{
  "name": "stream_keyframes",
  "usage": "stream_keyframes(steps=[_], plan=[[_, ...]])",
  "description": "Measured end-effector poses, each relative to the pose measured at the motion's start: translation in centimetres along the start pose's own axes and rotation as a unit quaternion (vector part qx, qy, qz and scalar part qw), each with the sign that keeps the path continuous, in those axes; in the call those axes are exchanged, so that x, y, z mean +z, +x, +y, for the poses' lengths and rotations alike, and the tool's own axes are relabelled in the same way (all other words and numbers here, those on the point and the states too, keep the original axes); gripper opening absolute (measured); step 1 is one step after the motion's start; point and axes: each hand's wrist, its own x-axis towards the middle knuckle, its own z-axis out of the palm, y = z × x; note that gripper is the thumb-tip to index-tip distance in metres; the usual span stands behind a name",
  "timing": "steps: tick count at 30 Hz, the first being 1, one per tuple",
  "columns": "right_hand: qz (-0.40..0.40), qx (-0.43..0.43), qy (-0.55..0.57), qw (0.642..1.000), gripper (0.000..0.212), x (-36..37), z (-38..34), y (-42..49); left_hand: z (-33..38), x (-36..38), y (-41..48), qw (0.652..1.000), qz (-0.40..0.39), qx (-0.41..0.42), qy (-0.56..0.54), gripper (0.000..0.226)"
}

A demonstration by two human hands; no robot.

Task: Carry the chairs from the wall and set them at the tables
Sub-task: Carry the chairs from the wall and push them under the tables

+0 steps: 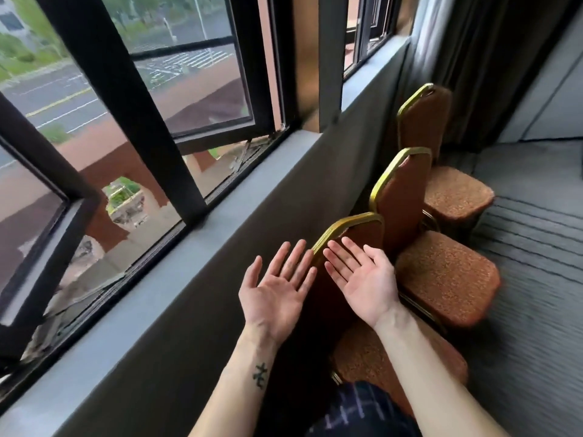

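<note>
On my left I see a large window (126, 99) with thick black frames; one sash (217, 143) is swung outward. Through the glass there is a road (56, 99) with white and yellow lines, and nearer a reddish-brown roof (104, 146). Daylight comes in from this side. Under the window runs a grey sill (239, 197), and below it the wall (220, 294) is dark grey. Farther along is a second window (369, 29), then a dark curtain (492, 58). The carpet (536, 247) is grey with darker stripes, and the far wall (549, 99) is pale.
</note>
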Motion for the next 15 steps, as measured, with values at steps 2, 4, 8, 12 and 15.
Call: stream_keyframes(steps=[2,4,8,12,15], plan=[[0.013,-0.005,0.001,1.0,0.049,0.5,-0.1,1.5,0.5,0.0,1.7,1.0,0.004,-0.008,0.004,0.059],[0.021,-0.002,0.006,1.0,0.05,0.8,-0.3,3.5,0.8,-0.1,3.7,1.0,0.007,-0.014,0.019,0.059],[0.043,-0.002,0.016,0.999,0.05,0.8,-1.7,7.2,1.5,0.9,8.1,0.998,0.017,-0.041,0.054,0.059],[0.066,0.003,0.011,0.998,0.052,0.1,-3.1,10.8,2.2,1.9,12.8,0.995,0.029,-0.057,0.073,0.057],[0.077,0.009,0.005,0.997,0.052,-0.9,-3.4,12.4,1.8,2.3,14.9,0.994,0.041,-0.044,0.087,0.054]])
